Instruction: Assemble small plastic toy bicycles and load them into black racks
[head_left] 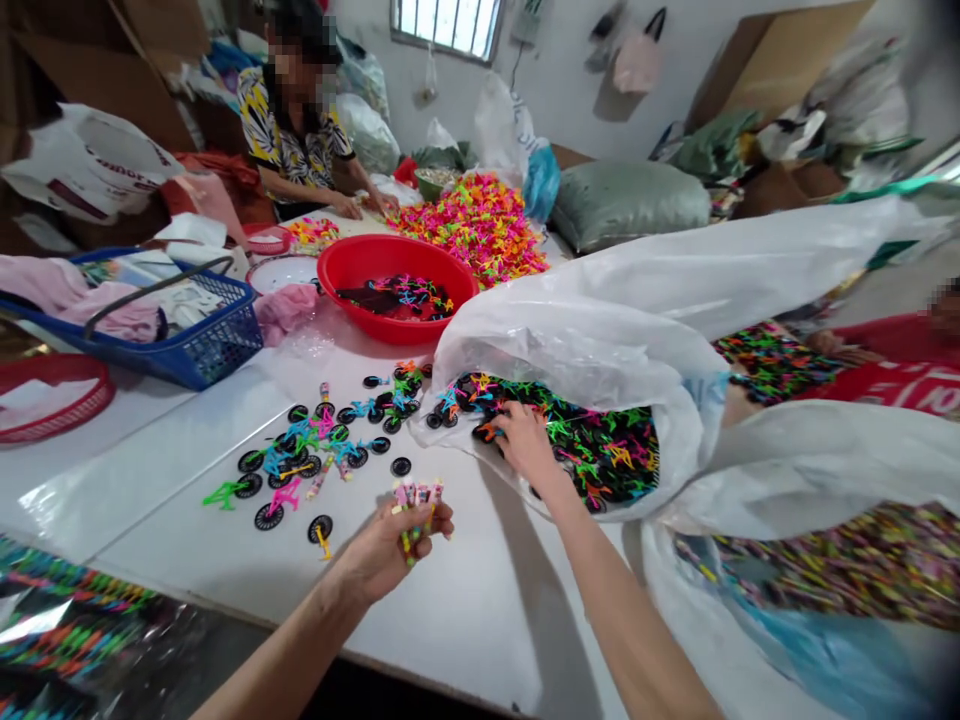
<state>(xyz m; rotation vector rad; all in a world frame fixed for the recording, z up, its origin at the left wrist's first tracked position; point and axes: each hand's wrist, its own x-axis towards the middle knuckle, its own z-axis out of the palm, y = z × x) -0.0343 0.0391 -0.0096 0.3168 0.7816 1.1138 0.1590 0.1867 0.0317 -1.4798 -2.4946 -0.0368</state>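
Note:
My left hand (379, 555) is closed around several small clear tubes (420, 497) with pink printed tops and coloured bits inside, held over the white table. My right hand (527, 445) reaches into the mouth of a white plastic sack (577, 335). Its curled fingertips are on an orange toy bicycle (487, 431) at the edge of the heap. Black-wheeled toy bicycles (611, 450) in many colours fill the sack. More loose toy bicycles (281, 460) lie to the left of my hands, with a few similar tubes among them. A single black wheel (401, 466) lies just beyond my left hand.
A red basin (341, 290) stands behind the loose bicycles, beside a blue basket (202, 350). Another open sack (750, 455) with small pieces is at right. A bright heap (480, 225) lies at the back near a co-worker (300, 140); another person's hand (847, 350) shows at right.

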